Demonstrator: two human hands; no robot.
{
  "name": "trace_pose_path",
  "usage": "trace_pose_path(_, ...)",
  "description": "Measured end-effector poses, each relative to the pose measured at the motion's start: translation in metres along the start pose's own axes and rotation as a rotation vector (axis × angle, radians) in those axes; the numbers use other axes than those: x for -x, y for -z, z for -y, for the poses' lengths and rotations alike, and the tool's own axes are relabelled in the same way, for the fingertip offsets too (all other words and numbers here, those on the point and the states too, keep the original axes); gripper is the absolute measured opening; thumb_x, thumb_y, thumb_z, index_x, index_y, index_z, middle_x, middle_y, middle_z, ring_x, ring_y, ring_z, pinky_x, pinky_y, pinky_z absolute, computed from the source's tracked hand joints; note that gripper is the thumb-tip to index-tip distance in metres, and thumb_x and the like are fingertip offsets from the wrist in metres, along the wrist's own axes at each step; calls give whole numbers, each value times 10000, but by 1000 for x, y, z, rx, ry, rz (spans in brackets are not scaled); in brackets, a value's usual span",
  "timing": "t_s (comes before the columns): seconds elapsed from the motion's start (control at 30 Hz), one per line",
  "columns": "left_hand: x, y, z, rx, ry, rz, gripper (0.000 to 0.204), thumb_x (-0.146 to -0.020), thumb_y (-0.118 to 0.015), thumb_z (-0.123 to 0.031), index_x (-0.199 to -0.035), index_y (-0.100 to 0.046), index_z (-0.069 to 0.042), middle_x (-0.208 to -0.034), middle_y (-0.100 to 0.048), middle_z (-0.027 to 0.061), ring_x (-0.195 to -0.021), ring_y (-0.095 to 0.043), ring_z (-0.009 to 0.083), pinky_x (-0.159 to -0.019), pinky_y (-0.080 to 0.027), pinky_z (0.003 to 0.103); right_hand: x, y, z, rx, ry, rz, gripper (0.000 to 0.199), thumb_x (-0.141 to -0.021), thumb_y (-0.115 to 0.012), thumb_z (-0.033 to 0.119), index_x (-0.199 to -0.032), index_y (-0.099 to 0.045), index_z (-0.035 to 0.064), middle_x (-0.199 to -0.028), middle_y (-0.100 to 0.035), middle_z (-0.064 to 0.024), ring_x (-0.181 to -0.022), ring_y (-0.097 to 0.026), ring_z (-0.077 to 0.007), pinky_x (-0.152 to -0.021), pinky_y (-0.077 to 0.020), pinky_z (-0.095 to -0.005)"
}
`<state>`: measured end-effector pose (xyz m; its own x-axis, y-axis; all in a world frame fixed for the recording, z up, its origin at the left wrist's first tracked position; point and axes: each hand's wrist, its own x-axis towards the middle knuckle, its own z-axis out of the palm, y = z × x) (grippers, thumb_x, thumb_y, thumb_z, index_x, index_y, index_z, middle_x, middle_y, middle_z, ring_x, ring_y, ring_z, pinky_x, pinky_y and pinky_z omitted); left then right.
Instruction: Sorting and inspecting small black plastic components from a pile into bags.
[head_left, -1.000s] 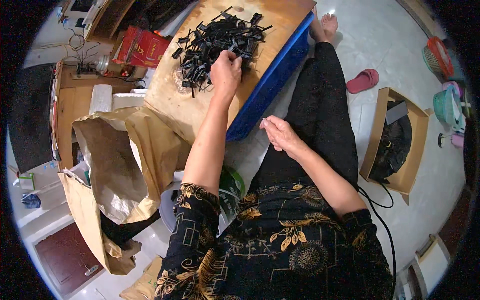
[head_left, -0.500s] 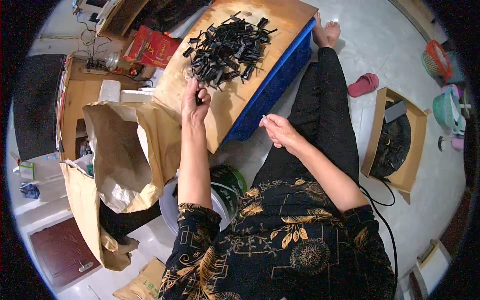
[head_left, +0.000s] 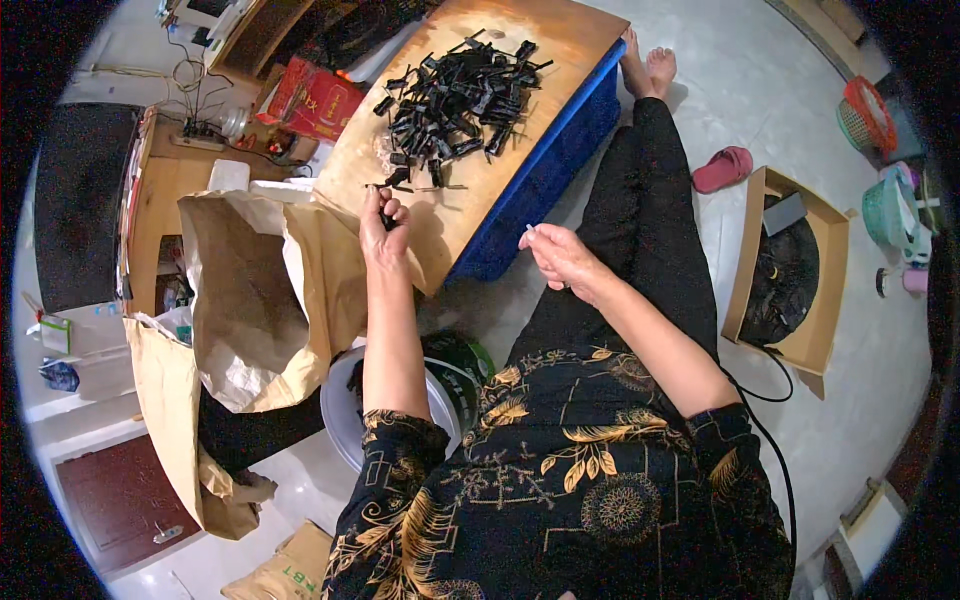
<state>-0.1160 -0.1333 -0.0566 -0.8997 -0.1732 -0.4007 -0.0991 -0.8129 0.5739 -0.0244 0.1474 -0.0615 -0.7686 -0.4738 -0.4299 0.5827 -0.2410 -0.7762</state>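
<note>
My left hand [head_left: 383,225] is pinched nearly shut on a small black piece [head_left: 388,222], fingers curled round it so that only a bit of it shows — it sits in my grip right at the near edge of the board [head_left: 440,215], with the open mouth of the paper sack [head_left: 250,300] just to the left of the hand. My right hand [head_left: 562,258] hangs off the board's right side, over my lap, thumb and forefinger closed on a thin pale sliver [head_left: 527,230] (too small for me to say what it is). The pile [head_left: 455,100] of black pieces lies further out on the board, well beyond my left fingers. What worries me is the grip: the piece is little and held only at the fingertips, so a loose pinch could let it drop down past the board edge, between sack and blue crate [head_left: 545,170], where I'd have to hunt for it. The sack's rim is slumped and folded towards my wrist — if my forearm nudges it, the mouth could fold shut or the sack tip over. The sliver in my right hand is just as easy to lose; a twitch and it is on the floor [head_left: 760,90]. And the board rests on the crate at a slant, so leaning on its near edge might set the pile sliding.
</note>
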Motion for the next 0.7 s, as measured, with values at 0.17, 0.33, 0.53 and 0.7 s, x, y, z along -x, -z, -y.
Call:
trace_pose_path(0.17,72,-39,34,-583,-4,276,108,-850,-553,-106,-759,-499,-85,-640,-494,8,-461,-367,70,-425,-288,193,2,-1,8,-238,3,138,305,-927,-402,372,-953,-475,77,-520,-259,80,-397,-214,-20,-360,-193,-190)
trace_pose_path(0.33,120,-56,67,-913,80,499,34,-837,-575,-112,-836,-550,-89,-657,-491,-39,-489,-388,35,-438,-305,176,12,-7,24,-332,-3,166,271,-920,-425,367,-969,-482,106,-503,-249,85,-384,-206,-19,-359,-196,-186)
trace_pose_path(0.53,129,-54,88,-914,203,452,79,-853,-569,-158,-839,-515,-103,-651,-455,-51,-470,-370,41,-423,-293,178,12,2,12,-238,88,134,220,-920,-438,339,-884,-465,124,-518,-278,91,-396,-225,-9,-360,-200,-171)
trace_pose_path(0.7,135,-58,102,-901,276,423,126,-872,-547,-180,-841,-449,-106,-625,-426,-33,-429,-359,52,-388,-283,181,11,11,9,-173,118,144,214,-926,-430,324,-886,-467,117,-528,-286,95,-407,-237,0,-367,-208,-165)
